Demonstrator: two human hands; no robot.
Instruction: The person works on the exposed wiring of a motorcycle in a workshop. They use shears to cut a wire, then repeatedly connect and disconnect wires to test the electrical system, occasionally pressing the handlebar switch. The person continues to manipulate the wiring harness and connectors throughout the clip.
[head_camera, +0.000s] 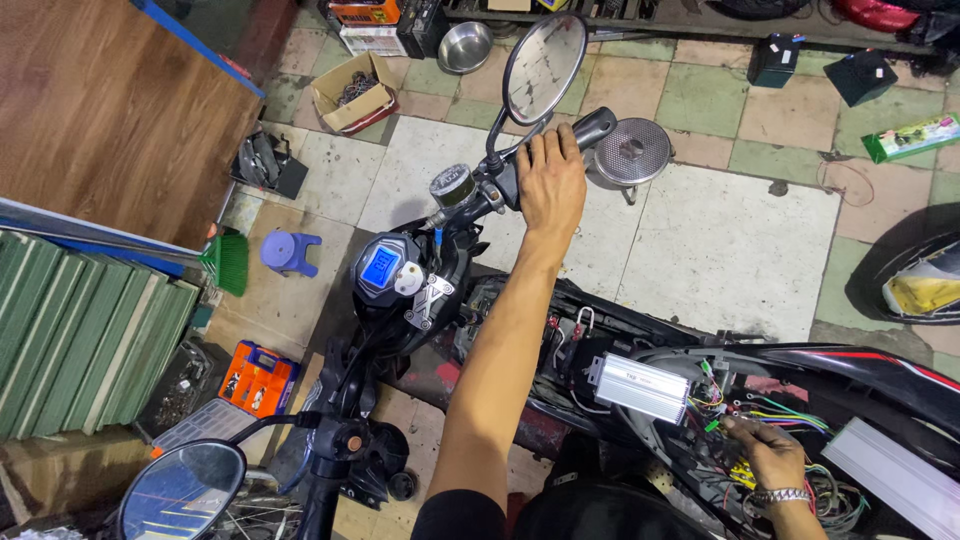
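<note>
The left hand (552, 180) is wrapping its fingers around the black rubber handlebar grip (590, 128) of a stripped black electric scooter (420, 300), closed firmly over it, with the forearm stretching out over the frame. Just left of this hand, the round mirror on a black stem (545, 68) is standing upright, and the small round gauge (451, 184) is sitting beside the wrist. Below the hand, nearer the person, the blue-lit oval display (383, 266) is glowing on the steering column.

The right hand (762, 450), wearing a metal wristwatch, is pressing its fingers together into the bundle of multicoloured wires (775, 415); whether it is pinching a single wire cannot be told. Just left of this hand, the silver ribbed metal controller box (640, 385) is lying on the open frame, bearing a small red mark.

Beyond the left hand, on the tiled floor (720, 250), an open brown cardboard box (352, 92) and a steel bowl (465, 45) are sitting well apart from it. A green flat package (912, 137) is lying far to its right. An orange tool case (255, 380) is lying left of the forearm, near the floor's edge by the green corrugated sheets (80, 330). A wide stretch of pale tile is lying open to the right of the left hand, bounded by the scooter body below.
</note>
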